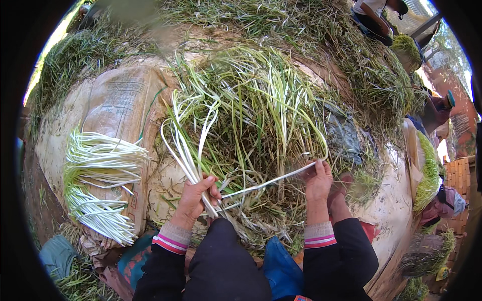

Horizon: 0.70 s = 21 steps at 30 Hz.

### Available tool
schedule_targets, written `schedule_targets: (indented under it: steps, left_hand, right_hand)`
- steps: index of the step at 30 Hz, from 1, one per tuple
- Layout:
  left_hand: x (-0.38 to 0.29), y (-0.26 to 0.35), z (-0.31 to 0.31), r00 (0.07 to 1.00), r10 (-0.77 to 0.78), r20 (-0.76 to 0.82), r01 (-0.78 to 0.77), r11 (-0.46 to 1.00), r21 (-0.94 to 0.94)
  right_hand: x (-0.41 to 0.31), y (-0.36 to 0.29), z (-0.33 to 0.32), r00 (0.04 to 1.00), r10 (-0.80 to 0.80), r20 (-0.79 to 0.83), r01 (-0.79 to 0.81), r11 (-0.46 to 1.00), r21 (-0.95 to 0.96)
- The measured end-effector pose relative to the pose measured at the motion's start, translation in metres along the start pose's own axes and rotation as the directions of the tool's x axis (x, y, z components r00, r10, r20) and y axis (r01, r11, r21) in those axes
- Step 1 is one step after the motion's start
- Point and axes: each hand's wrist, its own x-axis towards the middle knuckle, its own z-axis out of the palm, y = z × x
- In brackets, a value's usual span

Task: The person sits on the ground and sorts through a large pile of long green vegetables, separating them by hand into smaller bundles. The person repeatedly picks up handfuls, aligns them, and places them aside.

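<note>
My left hand point(199, 193) is closed around a small bunch of long pale stalks point(188, 158), their green ends looping upward. One more white stalk point(263, 184) stretches from beside that hand to my right hand point(319, 175), which pinches it between thumb and fingers; its yellow-green end curves up and back over the heap. Between and beyond my hands spreads a loose heap of green and white stalks point(260, 113) over dry leaf litter. To the left, bundles of white-stemmed stalks point(107, 154) lie on a woven plastic sack point(113, 101).
Piles of leafy cuttings point(361, 67) ring the far side. A dark plastic sheet point(343, 131) lies right of the heap. People are at the right, one point(371, 15) at top right. More green stalks point(425, 173) lie there, near bricks point(457, 180). Blue plastic point(282, 267) lies between my legs.
</note>
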Motion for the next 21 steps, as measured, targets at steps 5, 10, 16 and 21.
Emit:
schedule_targets:
  steps: [5, 10, 16, 21]
  left_hand:
    - [-0.010, 0.001, -0.034, 0.971, 0.084, -0.226, -0.013, 0.953, 0.303]
    - [-0.011, 0.018, -0.016, 0.952, 0.230, -0.201, -0.116, 0.881, 0.459]
    - [-0.007, 0.003, 0.060, 0.971, 0.226, 0.078, -0.239, 0.920, 0.311]
    - [-0.011, 0.011, 0.067, 0.975, 0.144, 0.170, -0.175, 0.966, 0.189]
  right_hand:
    - [0.014, -0.023, -0.019, 0.997, -0.074, 0.019, 0.077, 0.969, -0.234]
    - [-0.009, -0.037, 0.044, 0.942, -0.099, 0.321, 0.227, 0.893, -0.390]
    - [-0.061, -0.027, 0.141, 0.785, 0.024, 0.619, 0.310, 0.849, -0.427]
    - [-0.065, -0.008, 0.155, 0.606, 0.127, 0.785, 0.311, 0.871, -0.381]
